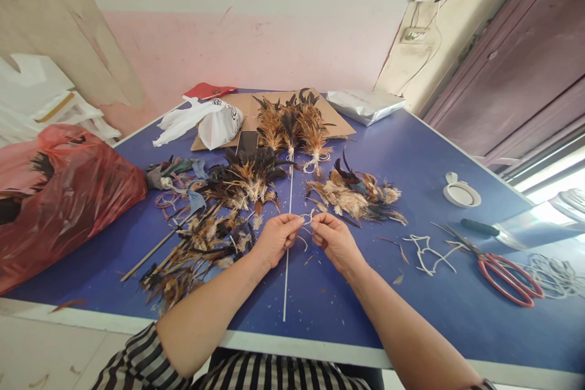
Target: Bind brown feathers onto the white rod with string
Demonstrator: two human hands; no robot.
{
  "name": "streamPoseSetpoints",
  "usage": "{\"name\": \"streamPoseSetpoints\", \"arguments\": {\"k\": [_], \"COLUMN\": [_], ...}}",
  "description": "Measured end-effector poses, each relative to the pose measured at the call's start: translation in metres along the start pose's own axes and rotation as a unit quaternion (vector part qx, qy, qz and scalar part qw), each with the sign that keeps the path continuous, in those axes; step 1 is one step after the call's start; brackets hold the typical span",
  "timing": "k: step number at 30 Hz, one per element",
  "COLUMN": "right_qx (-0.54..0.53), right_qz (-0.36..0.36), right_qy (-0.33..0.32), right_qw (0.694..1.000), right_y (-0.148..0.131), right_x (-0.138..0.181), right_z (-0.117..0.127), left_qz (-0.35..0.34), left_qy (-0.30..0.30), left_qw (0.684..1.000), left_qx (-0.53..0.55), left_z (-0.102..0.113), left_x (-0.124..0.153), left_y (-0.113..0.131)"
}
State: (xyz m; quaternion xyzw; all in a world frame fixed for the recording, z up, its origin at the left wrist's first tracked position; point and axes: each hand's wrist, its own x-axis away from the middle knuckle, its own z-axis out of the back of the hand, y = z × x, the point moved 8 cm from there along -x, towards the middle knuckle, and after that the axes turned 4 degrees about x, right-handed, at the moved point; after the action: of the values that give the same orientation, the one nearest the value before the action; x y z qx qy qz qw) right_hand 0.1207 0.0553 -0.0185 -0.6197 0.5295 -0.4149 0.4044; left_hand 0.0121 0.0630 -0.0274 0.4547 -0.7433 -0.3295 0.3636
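Observation:
My left hand and my right hand meet over the middle of the blue table, both pinched on a short white string stretched between their fingertips. Just beyond my fingers lie loose brown and black feathers: a heap to the right and a bigger heap to the left. Several tied feather bundles rest farther back on a cardboard sheet. More feathers mixed with thin sticks lie beside my left forearm.
Red-handled scissors, white string scraps, a white lid and a green-handled knife lie at the right. A red plastic bag fills the left edge. A white bag and a phone sit behind.

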Motion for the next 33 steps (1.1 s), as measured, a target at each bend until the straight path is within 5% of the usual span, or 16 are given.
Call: {"name": "streamPoseSetpoints", "arguments": {"k": [8, 17, 27, 33], "right_qx": [0.051, 0.019, 0.001, -0.042], "right_qz": [0.005, 0.009, 0.007, -0.020], "right_qy": [0.007, -0.009, -0.075, -0.029], "right_qw": [0.999, 1.000, 0.997, 0.998], "right_y": [-0.001, 0.001, -0.008, -0.005], "right_x": [0.001, 0.000, 0.007, 0.002], "right_z": [0.001, -0.001, -0.014, -0.005], "left_qz": [-0.014, 0.020, -0.009, -0.052], "left_qy": [0.024, -0.030, 0.015, 0.037], "left_qw": [0.999, 0.999, 1.000, 0.997], "left_qx": [-0.018, 0.039, 0.023, -0.034], "left_z": [0.004, -0.002, 0.006, 0.010], "left_x": [0.000, -0.001, -0.002, -0.004], "left_y": [-0.001, -0.003, 0.004, 0.007]}}
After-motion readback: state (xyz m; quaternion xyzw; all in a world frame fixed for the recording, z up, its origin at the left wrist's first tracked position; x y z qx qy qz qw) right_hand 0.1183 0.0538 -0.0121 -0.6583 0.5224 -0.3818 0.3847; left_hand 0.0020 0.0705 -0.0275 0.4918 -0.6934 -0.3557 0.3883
